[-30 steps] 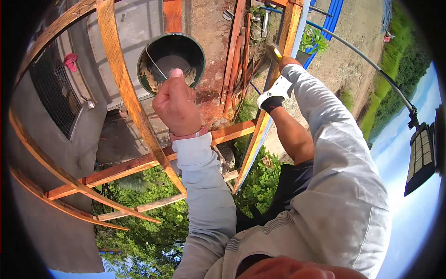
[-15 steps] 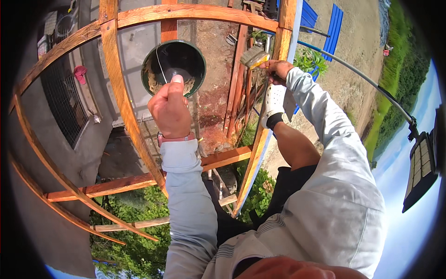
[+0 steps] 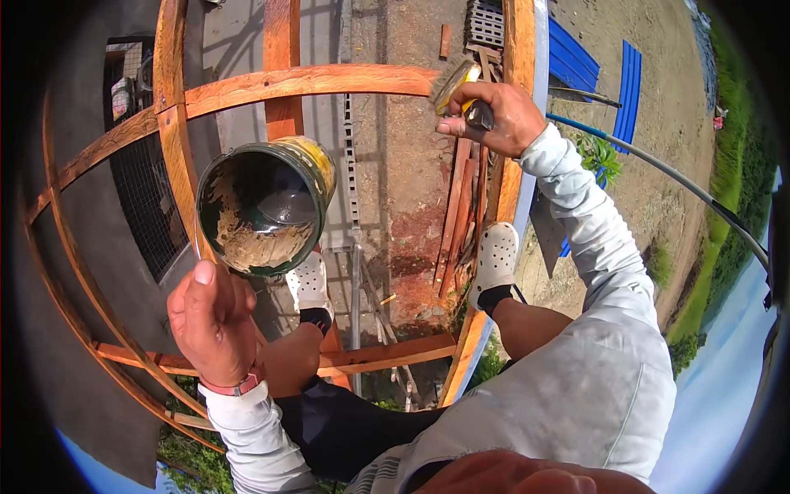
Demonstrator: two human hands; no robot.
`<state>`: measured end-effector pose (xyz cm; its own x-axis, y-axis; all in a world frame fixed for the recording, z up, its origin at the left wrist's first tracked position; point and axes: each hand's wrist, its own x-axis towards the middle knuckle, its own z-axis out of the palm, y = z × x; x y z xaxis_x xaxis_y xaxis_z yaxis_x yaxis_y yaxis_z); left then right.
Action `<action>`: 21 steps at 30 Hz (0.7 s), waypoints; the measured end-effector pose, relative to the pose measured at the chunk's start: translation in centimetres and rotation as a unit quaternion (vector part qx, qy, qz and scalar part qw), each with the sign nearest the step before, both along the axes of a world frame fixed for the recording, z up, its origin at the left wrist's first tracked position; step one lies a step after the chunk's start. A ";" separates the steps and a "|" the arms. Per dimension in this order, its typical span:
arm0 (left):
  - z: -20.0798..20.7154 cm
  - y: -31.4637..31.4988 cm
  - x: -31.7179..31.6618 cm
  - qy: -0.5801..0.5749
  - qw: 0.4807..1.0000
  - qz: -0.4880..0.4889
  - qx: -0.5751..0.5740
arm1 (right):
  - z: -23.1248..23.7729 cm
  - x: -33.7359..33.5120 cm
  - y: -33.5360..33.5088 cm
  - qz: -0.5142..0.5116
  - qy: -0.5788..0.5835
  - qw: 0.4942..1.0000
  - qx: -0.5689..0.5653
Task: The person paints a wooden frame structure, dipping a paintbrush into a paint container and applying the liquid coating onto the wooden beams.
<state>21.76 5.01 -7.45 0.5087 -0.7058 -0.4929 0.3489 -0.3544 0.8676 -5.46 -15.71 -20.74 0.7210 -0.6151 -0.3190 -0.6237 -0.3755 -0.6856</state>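
Open gaps between the orange wooden beams [image 3: 304, 81], paint can [image 3: 263, 206] and upright post [image 3: 517, 49] crowding both sides.

Left hand [image 3: 212, 323]: raised at lower left, fingers curled into a closed fist, thumb uppermost, pale sleeve to the wrist. Right hand [image 3: 494, 115]: extended far, upper right, fingers clenched, arm nearly straight. Both feet [image 3: 494, 259] in white clogs.
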 end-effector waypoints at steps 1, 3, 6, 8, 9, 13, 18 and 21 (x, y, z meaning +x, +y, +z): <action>0.1 0.3 -0.1 0.015 1.000 0.003 0.003 | -0.2 0.1 -0.5 -0.022 0.022 1.000 -0.002; 0.2 0.5 -0.3 0.010 1.000 0.017 0.003 | -1.7 -0.3 -1.8 -0.023 0.039 0.998 -0.052; 0.5 0.1 -1.1 0.015 0.999 0.048 -0.009 | -4.5 -0.7 -5.1 -0.012 0.209 0.975 -0.071; 0.7 -0.2 -1.9 0.027 0.996 0.084 -0.014 | -6.8 -1.7 -10.3 -0.055 0.295 0.954 0.001; 1.1 -0.3 -2.2 0.034 0.995 0.095 -0.020 | -8.1 -1.9 -13.1 -0.082 0.282 0.955 -0.034; 1.6 -0.1 -3.4 0.042 0.992 0.112 -0.028 | -11.0 0.2 -18.9 -0.059 0.130 0.928 -0.344; 1.1 1.1 -4.0 0.058 0.991 0.117 0.004 | -9.5 1.3 -18.6 0.035 0.208 0.926 -0.314; 0.3 2.4 -4.3 0.065 0.990 0.123 0.005 | -12.0 -1.7 -12.6 -0.025 0.276 0.941 -0.192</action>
